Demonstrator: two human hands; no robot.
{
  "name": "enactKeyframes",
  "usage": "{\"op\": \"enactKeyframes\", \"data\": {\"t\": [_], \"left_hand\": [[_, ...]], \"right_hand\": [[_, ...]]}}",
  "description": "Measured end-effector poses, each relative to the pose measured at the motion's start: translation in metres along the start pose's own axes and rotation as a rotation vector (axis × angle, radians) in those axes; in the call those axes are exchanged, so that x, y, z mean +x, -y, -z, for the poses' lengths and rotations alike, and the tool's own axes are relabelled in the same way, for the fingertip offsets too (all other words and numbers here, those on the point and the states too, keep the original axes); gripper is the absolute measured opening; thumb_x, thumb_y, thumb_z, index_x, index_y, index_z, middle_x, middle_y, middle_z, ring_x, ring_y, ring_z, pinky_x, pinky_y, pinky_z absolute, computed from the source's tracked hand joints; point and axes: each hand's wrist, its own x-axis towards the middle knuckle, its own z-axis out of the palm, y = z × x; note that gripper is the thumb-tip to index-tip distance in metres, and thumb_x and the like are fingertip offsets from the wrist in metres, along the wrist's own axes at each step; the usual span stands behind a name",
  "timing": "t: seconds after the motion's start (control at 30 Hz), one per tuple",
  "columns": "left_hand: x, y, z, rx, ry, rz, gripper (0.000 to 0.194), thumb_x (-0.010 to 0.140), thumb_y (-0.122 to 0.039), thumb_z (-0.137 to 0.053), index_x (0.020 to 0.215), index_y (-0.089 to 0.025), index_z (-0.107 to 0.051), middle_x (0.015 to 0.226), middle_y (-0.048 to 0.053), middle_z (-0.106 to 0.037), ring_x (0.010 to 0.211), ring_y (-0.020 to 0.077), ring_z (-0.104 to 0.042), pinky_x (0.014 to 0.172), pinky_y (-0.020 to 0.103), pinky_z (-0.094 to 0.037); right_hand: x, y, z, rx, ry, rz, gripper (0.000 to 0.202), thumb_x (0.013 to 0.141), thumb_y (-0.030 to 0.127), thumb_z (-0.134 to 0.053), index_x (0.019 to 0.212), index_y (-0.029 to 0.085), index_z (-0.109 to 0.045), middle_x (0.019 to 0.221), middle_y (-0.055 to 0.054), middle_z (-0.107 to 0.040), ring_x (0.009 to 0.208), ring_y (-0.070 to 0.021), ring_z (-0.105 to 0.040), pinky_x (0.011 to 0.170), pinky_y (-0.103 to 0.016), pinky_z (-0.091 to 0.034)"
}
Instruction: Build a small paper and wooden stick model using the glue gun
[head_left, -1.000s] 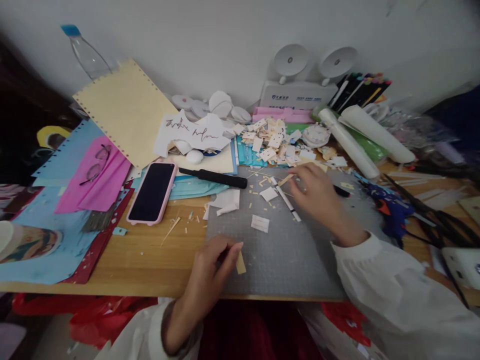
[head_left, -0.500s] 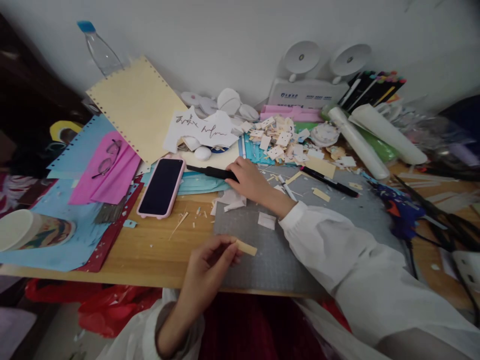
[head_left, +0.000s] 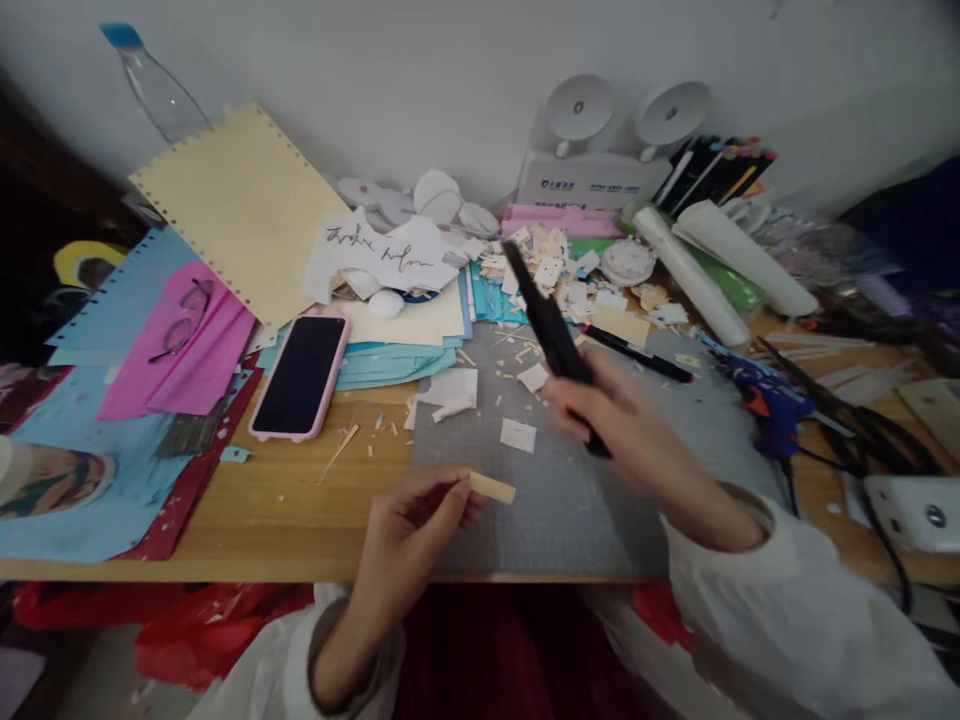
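Our left hand (head_left: 416, 525) and right hand (head_left: 619, 405) are bare. We wear a loose, off-white left sleeve (head_left: 262, 660) with a wide cuff, shadowed inside, and a matching right sleeve (head_left: 799, 595), roomy and softly creased. Dark red cloth (head_left: 502, 650) shows at our lap.

Long blk. handheld tool (head_left: 555, 335): matt, plastic-look. Pale-yellow rectangular strip (head_left: 493, 488) – matt, smooth, paper/card or thin wood, can't tell. Flat grey rectangular mat (head_left: 555, 525): matt, faint fine texture. Brown wood-grain bench (head_left: 292, 515): smooth, slight sheen. Rectangular pink-cased phone (head_left: 300, 378) – glossy blk. front, smooth plastic-type edge. Clear blue-capped bottle (head_left: 159, 92): shiny plastic. White loose sleeves (head_left: 795, 595): soft matt cloth.
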Motion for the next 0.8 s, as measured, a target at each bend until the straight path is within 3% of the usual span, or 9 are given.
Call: {"op": "enactKeyframes", "data": {"t": [0.13,0.23,0.33,0.53,0.67,0.8], "left_hand": [[0.001,0.0,-0.008,0.017,0.041,0.001,0.01,0.079,-0.021,-0.066,0.081,-0.016,-0.074,0.067,0.001,-0.072,0.057,0.0097,-0.064,0.056,0.016,-0.053],[0.002,0.0,-0.011,0.06,0.055,-0.008,0.01,0.079,-0.021,-0.065,0.082,-0.016,-0.074,0.066,0.001,-0.072,0.057,0.0099,-0.064,0.057,0.016,-0.054],[0.001,0.001,-0.011,0.129,0.074,-0.057,0.011,0.08,-0.023,-0.065,0.085,-0.016,-0.073,0.068,0.002,-0.072,0.059,0.0104,-0.064,0.058,0.017,-0.053],[-0.001,0.0,-0.004,0.378,0.142,-0.187,0.014,0.086,-0.023,-0.06,0.079,-0.016,-0.069,0.065,0.001,-0.068,0.058,0.0103,-0.062,0.055,0.017,-0.049],[-0.001,-0.003,0.002,0.608,0.212,-0.357,0.015,0.088,-0.015,-0.054,0.084,-0.017,-0.068,0.069,-0.001,-0.068,0.061,0.009,-0.062,0.059,0.017,-0.047],[-0.002,-0.001,0.001,0.761,0.184,-0.511,0.014,0.085,-0.007,-0.055,0.086,-0.017,-0.064,0.073,-0.001,-0.066,0.064,0.0079,-0.06,0.061,0.016,-0.045]], "right_hand": [[-0.046,-0.02,-0.015,0.036,0.156,-0.133,0.024,0.08,0.038,-0.065,0.091,0.021,-0.05,0.081,0.002,-0.054,0.062,-0.0092,-0.047,0.056,-0.024,-0.04],[-0.062,-0.03,-0.028,0.133,0.115,-0.149,0.023,0.081,0.036,-0.065,0.09,0.022,-0.049,0.081,0.002,-0.056,0.068,-0.0099,-0.05,0.061,-0.023,-0.042],[-0.067,-0.036,-0.033,0.195,0.051,-0.154,0.024,0.08,0.033,-0.068,0.091,0.023,-0.049,0.077,0.004,-0.055,0.068,-0.0088,-0.051,0.062,-0.021,-0.043],[-0.072,-0.039,-0.032,0.22,0.041,-0.187,0.025,0.079,0.032,-0.069,0.09,0.022,-0.049,0.074,0.006,-0.055,0.066,-0.0076,-0.051,0.062,-0.02,-0.044],[-0.076,-0.04,-0.033,0.198,0.026,-0.204,0.024,0.079,0.03,-0.069,0.089,0.022,-0.049,0.074,0.006,-0.056,0.066,-0.0077,-0.051,0.06,-0.02,-0.044],[-0.079,-0.038,-0.038,0.191,0.014,-0.23,0.025,0.078,0.028,-0.068,0.091,0.023,-0.048,0.073,0.006,-0.057,0.065,-0.008,-0.053,0.061,-0.02,-0.046]]}}
